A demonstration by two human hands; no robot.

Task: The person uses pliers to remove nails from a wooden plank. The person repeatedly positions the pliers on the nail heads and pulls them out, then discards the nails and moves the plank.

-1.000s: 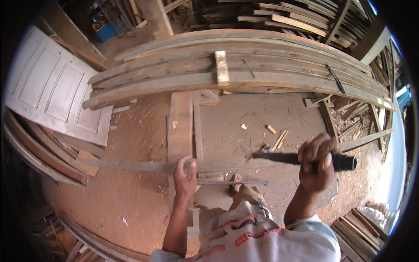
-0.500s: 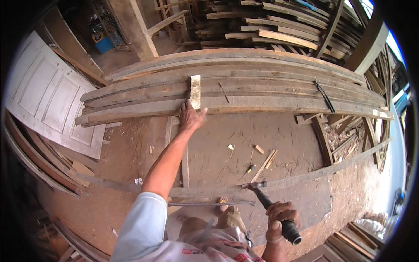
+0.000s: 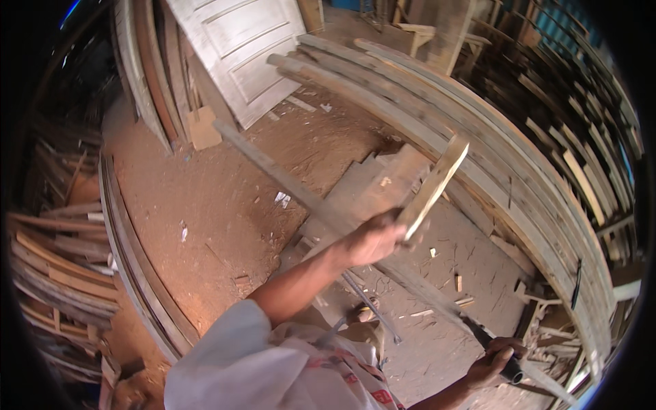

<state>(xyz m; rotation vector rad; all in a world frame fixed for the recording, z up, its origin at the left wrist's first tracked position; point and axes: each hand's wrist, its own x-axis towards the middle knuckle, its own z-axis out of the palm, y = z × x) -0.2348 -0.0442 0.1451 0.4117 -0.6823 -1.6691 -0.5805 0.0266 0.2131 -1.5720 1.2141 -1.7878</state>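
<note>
A short wooden block is lifted in front of me, with my left hand closed around its lower end. It tilts up and to the right over the near edge of the long wooden beams. Lower right, my right hand grips the black handle of a hammer. The hammer's head points away from me and sits near a long narrow plank. A nail-like thin piece rests on the beams, and a dark bar lies farther along them.
A white panel door leans beyond the beams' left end. Boards are stacked at far left and far right. Wood scraps litter the floor. A metal rod lies close to my feet.
My left hand has lifted the block off the beams and brought it nearer. The view has swung left. My right hand still holds the hammer.
</note>
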